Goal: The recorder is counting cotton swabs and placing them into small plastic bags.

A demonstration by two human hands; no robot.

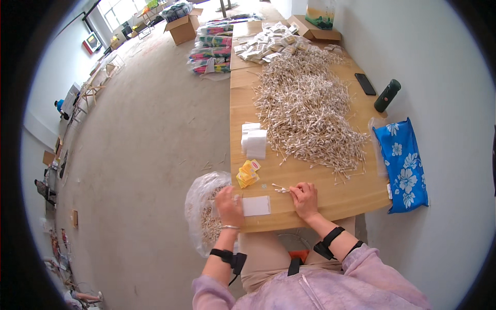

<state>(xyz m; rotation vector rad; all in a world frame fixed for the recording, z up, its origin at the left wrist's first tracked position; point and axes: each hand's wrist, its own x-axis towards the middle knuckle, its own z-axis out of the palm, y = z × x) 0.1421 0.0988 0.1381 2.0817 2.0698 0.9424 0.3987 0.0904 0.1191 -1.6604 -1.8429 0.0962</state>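
My right hand (305,199) pinches a small bunch of cotton swabs (280,189) just above the wooden table (330,201), their white tips pointing left. At the table's left edge is my left hand (229,207), its fingers curled; what they hold, if anything, is too small to make out. Beside its fingertips a small flat white packet (257,205) lies on the wood. Yellow printed cards (248,173) are piled just beyond it, and farther off sits a stack of clear-white plastic bags (253,140). A large heap of loose cotton swabs (310,103) covers the table's middle.
Filled packets (268,44) are piled at the far end by an open carton (315,33). Along the right lie a black phone (365,83), a dark green bottle (387,95) and a blue flowered pack (403,165). A plastic sack of swabs (199,217) stands below the left edge.
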